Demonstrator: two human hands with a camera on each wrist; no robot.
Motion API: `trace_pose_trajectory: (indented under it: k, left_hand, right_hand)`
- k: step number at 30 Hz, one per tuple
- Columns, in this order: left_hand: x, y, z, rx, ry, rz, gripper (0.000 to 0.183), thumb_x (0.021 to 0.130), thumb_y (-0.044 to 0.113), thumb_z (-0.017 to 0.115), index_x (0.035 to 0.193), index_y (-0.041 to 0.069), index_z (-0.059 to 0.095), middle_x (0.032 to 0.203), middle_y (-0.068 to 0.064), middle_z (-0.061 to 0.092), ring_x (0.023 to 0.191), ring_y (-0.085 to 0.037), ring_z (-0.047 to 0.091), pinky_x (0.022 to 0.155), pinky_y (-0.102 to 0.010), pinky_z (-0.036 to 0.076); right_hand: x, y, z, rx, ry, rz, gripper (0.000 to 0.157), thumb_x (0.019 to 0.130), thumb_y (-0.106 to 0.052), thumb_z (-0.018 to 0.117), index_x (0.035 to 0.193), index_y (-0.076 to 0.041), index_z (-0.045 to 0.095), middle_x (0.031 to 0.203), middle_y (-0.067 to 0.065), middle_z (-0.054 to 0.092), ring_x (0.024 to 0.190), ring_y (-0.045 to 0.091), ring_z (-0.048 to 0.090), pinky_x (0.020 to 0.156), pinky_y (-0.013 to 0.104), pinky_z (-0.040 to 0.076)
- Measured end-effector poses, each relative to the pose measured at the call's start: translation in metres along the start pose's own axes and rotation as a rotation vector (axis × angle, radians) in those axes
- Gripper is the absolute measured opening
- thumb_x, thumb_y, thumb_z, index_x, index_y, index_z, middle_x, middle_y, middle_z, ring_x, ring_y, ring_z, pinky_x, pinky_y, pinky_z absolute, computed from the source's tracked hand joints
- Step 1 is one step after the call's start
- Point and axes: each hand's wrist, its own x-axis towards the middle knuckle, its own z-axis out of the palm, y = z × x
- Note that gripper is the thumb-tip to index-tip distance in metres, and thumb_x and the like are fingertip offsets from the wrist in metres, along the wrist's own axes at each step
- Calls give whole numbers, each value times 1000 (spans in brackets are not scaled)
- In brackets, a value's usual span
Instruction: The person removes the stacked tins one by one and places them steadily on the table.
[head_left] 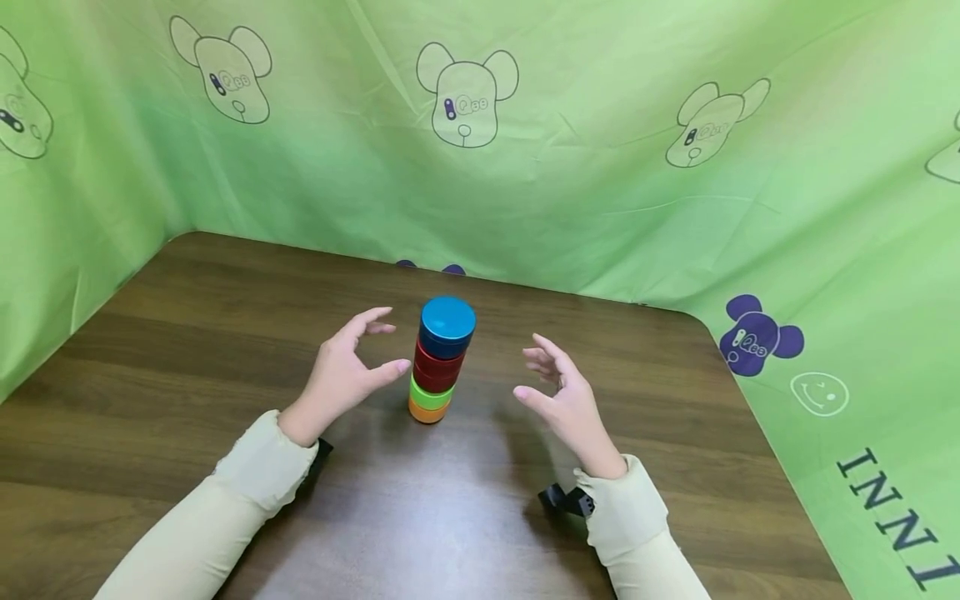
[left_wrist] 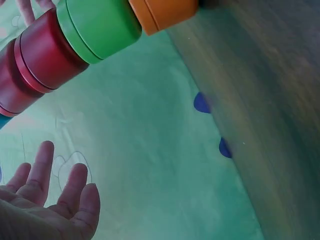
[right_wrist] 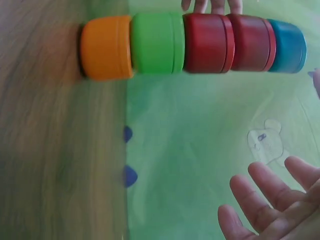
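Note:
A column of round lidded tins stands upright on the wooden table [head_left: 495, 517]. Its bottom tin is orange [right_wrist: 106, 48], then comes a green tin [right_wrist: 157, 44], two red tins [right_wrist: 207, 44] and a blue tin [head_left: 447, 321] on top. Left of the column, my left hand [head_left: 341, 371] is raised with fingers spread and gently bent. Its thumb tip lies close to the red tins in the head view; contact cannot be told. My right hand [head_left: 566, 400] hovers to the right, apart from the tins, its fingers loosely bent. Neither hand holds anything.
Green cloth [head_left: 585, 192] printed with bear heads hangs behind the table and along both sides. Black straps with small devices [head_left: 566, 500] sit at the wrists below the pale sleeves [head_left: 626, 508].

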Motion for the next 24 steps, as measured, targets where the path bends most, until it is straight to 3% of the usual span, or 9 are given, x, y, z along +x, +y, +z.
trace_pose_trajectory:
  k: [4, 8, 16, 24]
  left_hand:
    - [3, 2, 5, -15, -7, 7, 63, 78, 12, 77, 134, 2, 50, 118, -18, 63, 114, -33, 53, 98, -53, 37]
    - [5, 6, 11, -25, -1, 11, 64, 77, 13, 79, 133, 3, 51, 117, -17, 64, 118, -31, 52, 100, -52, 36]
    - [8, 12, 20, -9, 2, -34, 68, 75, 19, 81, 134, 5, 51, 119, -16, 63, 119, -33, 51, 97, -54, 38]
    - [12, 17, 28, 13, -15, -26, 71, 73, 21, 83, 135, 7, 51, 119, -15, 63, 115, -34, 48, 92, -55, 38]
  right_hand:
    - [5, -6, 8, 25, 13, 40, 61, 80, 7, 66, 137, 6, 44, 121, 28, 56, 111, 38, 55, 94, 32, 43]
    - [10, -13, 17, 65, 28, 81, 60, 80, 5, 67, 136, 5, 45, 121, 27, 56, 112, 36, 56, 94, 32, 43]
    - [22, -27, 39, 369, 70, 201, 64, 76, 11, 67, 136, 5, 45, 112, 10, 60, 101, 15, 58, 92, 28, 45]
    - [28, -36, 51, 375, 63, 171, 65, 78, 6, 69, 138, 0, 44, 118, 20, 56, 105, 22, 56, 98, 40, 43]
